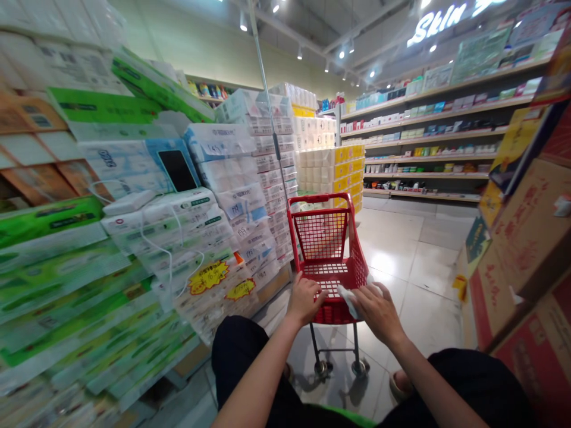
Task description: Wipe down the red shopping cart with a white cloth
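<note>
A small red shopping cart (323, 252) with grid walls stands between my knees, its handle at the far side. My left hand (306, 300) is at the cart's near left edge, its fingers bent; whether they grip the rim or something small is hard to tell. In my right hand (375, 309) is a crumpled white tissue (350, 301), pressed against the cart's near right edge. The basket's visible bottom shows only its red grid.
Stacked tissue packs (241, 196) rise on the left, with a phone (177, 170) and white cables on them. Cardboard boxes (530, 232) line the right side. Stocked shelves (423, 137) stand behind a tiled floor (388, 232). A metal pole (266, 83) rises behind the cart.
</note>
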Demonstrator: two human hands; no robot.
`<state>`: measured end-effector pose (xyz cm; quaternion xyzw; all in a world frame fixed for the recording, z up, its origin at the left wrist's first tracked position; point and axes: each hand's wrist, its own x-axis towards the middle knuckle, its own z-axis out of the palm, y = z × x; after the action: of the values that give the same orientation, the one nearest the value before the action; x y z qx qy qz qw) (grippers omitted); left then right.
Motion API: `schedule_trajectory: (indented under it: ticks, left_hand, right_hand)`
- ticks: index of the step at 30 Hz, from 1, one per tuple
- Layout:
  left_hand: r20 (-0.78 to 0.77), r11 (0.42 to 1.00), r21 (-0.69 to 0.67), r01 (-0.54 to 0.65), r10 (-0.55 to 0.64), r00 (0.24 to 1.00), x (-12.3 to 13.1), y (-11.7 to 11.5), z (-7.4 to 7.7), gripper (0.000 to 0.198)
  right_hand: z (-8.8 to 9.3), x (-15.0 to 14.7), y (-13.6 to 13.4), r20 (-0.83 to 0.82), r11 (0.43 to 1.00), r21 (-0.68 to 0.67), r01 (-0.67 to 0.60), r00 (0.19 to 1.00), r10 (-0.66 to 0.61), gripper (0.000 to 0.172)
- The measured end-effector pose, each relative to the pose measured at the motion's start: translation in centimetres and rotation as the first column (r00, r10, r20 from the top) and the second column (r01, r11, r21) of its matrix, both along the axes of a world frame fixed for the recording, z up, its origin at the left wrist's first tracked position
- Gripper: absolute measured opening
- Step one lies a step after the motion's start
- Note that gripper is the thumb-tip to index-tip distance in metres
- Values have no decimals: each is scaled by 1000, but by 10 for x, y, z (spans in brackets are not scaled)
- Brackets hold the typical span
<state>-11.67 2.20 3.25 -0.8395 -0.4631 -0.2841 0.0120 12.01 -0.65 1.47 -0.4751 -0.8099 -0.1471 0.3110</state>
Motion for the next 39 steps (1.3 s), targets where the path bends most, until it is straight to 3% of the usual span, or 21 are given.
schedule_trajectory:
  ticks: [5, 9, 12, 16, 21, 25, 28, 32, 36, 39]
  left_hand:
    - [-23, 995, -66, -74, 73, 997, -47, 7, 10, 51]
    - [-72, 969, -122, -216, 208, 975, -58, 9, 10, 56]
    - [-82, 948, -121, -293, 284, 955, -51, 6, 6, 57]
    - [-14, 963, -99, -252, 252, 968, -43, 3, 1, 52]
    - [17, 970, -107, -220, 223, 975, -49, 17, 0, 46]
    - [-25, 978, -118, -173, 171, 985, -61, 29, 0, 39]
    - [-60, 980, -97, -174, 169, 984, -68, 32, 0, 27]
    - [-55, 963, -156, -220, 214, 975, -71, 33, -3, 26]
    - [-33, 952, -210, -221, 219, 975, -69, 39, -6, 32]
    - [-38, 956, -211, -204, 201, 979, -62, 46, -5, 39]
  right_hand:
    - [1, -40, -16, 83, 979, 12, -203, 976, 201, 23]
    - [16, -34, 5, 150, 905, -55, -422, 893, 425, 23]
    - [30, -10, 39, 96, 927, -61, -370, 922, 375, 24]
    - [40, 8, 66, 34, 972, -100, -213, 976, 217, 29]
    - [32, -24, 29, 29, 980, -94, -176, 983, 180, 32]
    - [22, -59, -8, 61, 970, -74, -231, 970, 235, 27]
    - [20, -65, -11, 113, 947, -67, -313, 941, 319, 26]
    - [27, -21, 18, 173, 939, -73, -336, 923, 344, 28]
    - [37, 72, 57, 151, 995, 67, -68, 987, 58, 33]
    - [39, 125, 74, 131, 982, 159, 100, 984, -122, 37]
